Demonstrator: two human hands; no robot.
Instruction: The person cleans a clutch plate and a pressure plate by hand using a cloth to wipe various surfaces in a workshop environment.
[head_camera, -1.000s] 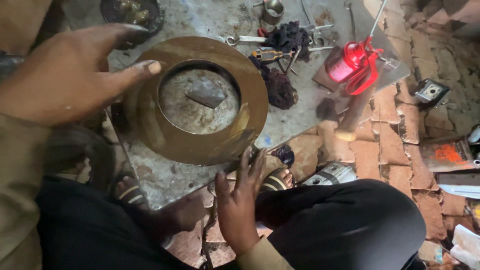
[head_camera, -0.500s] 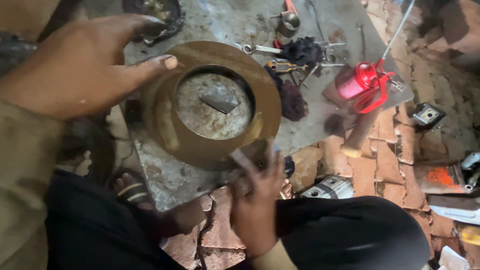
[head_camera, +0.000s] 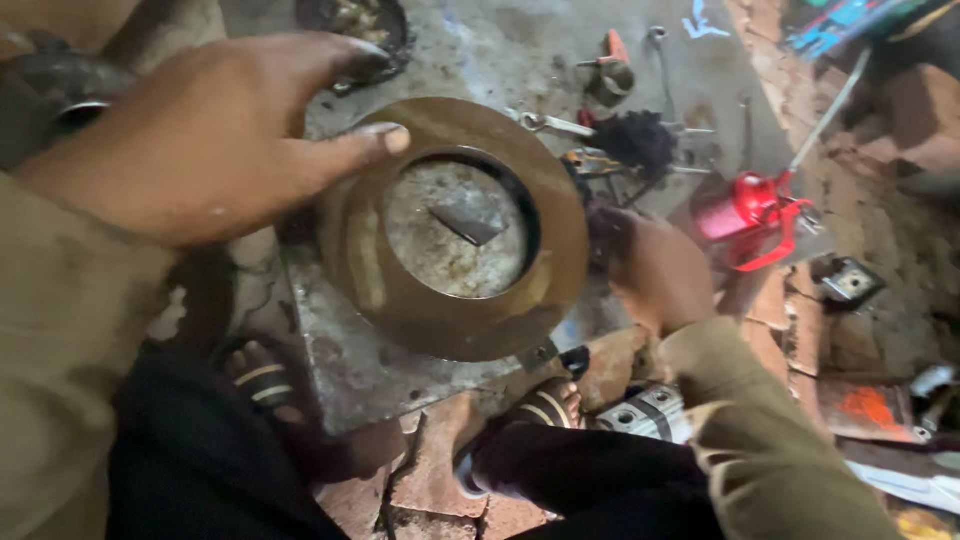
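Left hand (head_camera: 210, 140) pinches ring (head_camera: 455, 225) rim; right hand (head_camera: 655, 270), fingers hidden, reaches beside ring—keep it level, grip firm.

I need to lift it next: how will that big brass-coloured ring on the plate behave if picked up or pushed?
The ring looks like thick solid metal, so probably stiff and heavy. Its smooth sheen suggests a slippery hold. It seems tilted under the left hand, so it may drop flat if released.

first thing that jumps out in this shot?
The big bronze-coloured metal ring, centre frame on a grey steel plate, with the left hand gripping its upper-left rim. Right of it, the right hand reaches into dark rags beside a bright red oil can on the brick floor.
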